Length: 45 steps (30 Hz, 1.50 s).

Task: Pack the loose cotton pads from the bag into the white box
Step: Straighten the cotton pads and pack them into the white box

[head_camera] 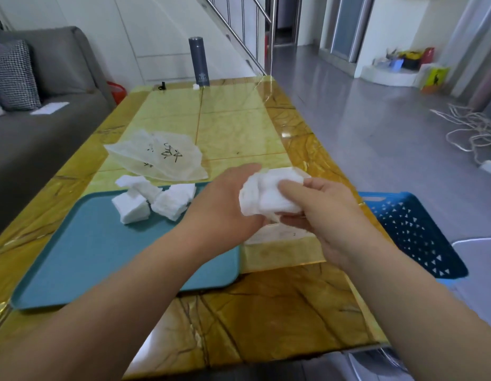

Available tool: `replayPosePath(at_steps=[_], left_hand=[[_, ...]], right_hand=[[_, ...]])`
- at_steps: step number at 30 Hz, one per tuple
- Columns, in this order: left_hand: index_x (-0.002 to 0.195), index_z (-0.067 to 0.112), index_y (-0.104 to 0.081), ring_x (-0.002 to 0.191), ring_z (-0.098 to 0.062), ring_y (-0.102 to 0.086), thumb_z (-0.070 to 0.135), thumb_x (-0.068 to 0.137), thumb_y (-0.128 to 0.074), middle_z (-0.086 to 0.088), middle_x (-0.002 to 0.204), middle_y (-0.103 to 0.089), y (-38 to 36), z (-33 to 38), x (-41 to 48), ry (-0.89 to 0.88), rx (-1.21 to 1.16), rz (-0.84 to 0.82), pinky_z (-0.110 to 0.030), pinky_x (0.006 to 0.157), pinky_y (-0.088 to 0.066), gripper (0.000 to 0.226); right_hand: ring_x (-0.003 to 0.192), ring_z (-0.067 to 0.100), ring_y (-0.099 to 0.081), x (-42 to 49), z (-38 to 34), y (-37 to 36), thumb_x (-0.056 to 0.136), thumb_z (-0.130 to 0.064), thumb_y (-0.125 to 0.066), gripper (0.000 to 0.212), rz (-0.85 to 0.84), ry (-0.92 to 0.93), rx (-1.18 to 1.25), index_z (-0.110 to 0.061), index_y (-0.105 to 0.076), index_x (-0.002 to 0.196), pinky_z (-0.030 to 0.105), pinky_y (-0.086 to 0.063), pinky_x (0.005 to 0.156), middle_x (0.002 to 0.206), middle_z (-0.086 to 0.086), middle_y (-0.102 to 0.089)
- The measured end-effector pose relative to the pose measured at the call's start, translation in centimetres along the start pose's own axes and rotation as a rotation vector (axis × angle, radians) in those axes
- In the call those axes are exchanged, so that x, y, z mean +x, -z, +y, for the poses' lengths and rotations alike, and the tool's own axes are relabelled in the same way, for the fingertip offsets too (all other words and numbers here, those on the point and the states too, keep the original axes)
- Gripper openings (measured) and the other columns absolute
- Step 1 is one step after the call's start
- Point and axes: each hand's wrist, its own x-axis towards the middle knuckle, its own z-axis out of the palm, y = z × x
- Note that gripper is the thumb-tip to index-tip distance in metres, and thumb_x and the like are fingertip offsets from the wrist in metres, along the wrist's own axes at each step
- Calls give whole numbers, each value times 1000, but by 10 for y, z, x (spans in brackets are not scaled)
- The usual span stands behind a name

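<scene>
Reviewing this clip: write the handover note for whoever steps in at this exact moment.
Left hand: grips a wad of pads from its left side.
Right hand: holds the same wad, thumb on top.
Bag: lies flat on the table beyond the tray; looks nearly empty.
Stacks: more loose pads at the tray's far edge.
Box: a pale thing under the hands may be it; mostly hidden.
Done: pads are out of the bag.
Left: the wad and the stacks are not yet boxed.
</scene>
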Motion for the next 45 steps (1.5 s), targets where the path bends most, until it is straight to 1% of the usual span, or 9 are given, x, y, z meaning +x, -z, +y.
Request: replayPosePath(at_steps=[5, 15, 20, 24, 29, 32, 36, 40, 45], left_hand=[[155, 34, -37, 145, -11, -40, 46, 91, -72, 11, 159, -40, -12, -18, 7, 201, 3, -11, -41, 116, -41, 74], [152, 35, -39, 132, -20, -55, 56, 81, -78, 7, 155, -44, -35, -32, 7, 409, -290, 22, -46, 108, -50, 83], [151, 38, -40, 127, -21, -59, 59, 79, -79, 10, 152, -47, -35, -37, 7, 419, -316, 5, -45, 104, -54, 85], [153, 36, -38, 129, -20, -56, 57, 82, -77, 9, 152, -46, -36, -36, 5, 415, -295, 8, -44, 105, -52, 84], [150, 35, -43, 106, -13, -65, 55, 85, -75, 7, 113, -63, -33, -33, 2, 404, -297, 11, -31, 84, -54, 76], [145, 41, -47, 85, -17, -71, 55, 86, -74, 4, 88, -64, -35, -33, -3, 409, -316, 12, -39, 78, -61, 67], [141, 45, -48, 84, -26, -74, 53, 89, -71, -11, 92, -68, -40, -37, -6, 412, -348, 15, -49, 84, -62, 57], [146, 45, -46, 86, -29, -74, 58, 90, -68, -16, 97, -69, -41, -39, -6, 407, -335, 26, -48, 84, -62, 61], [142, 32, -54, 81, -18, -73, 51, 99, -58, 1, 94, -70, -30, -44, -10, 379, -365, -15, -43, 85, -62, 47]], right_hand=[[63, 18, -42, 14, 4, 14, 86, -31, -67, 30, 183, 204, -472, -3, -58, 84, 38, -40, 58, 69, 1, -44], [70, 19, -49, 37, 11, -11, 90, -38, -64, 38, 37, 132, -997, -28, -34, 69, 31, -32, 55, 69, -8, -44], [66, 19, -52, 47, 11, -19, 86, -33, -70, 28, 95, 80, -1104, -22, -46, 76, 29, -32, 52, 73, -4, -50], [88, 22, -59, 49, 11, -24, 86, -30, -72, 27, 124, 48, -1186, -22, -57, 106, 30, -43, 63, 93, -5, -59], [82, 23, -63, 44, 7, -34, 81, -50, -74, 34, 100, -3, -1302, -23, -62, 98, 31, -48, 63, 82, -5, -59], [73, 25, -62, 42, 5, -32, 85, -52, -65, 33, 26, -10, -1297, -19, -59, 83, 34, -52, 67, 76, -1, -59], [58, 22, -49, 42, 5, -30, 91, -36, -64, 37, -13, 40, -1230, -18, -43, 66, 28, -40, 57, 63, 0, -45], [54, 18, -48, 48, 14, -38, 90, -30, -68, 34, -27, 56, -1121, -16, -48, 67, 28, -37, 52, 63, 1, -48], [69, 23, -57, 35, -3, -44, 97, -42, -54, 33, 105, 157, -1269, -17, -55, 76, 30, -44, 63, 70, -2, -55]])
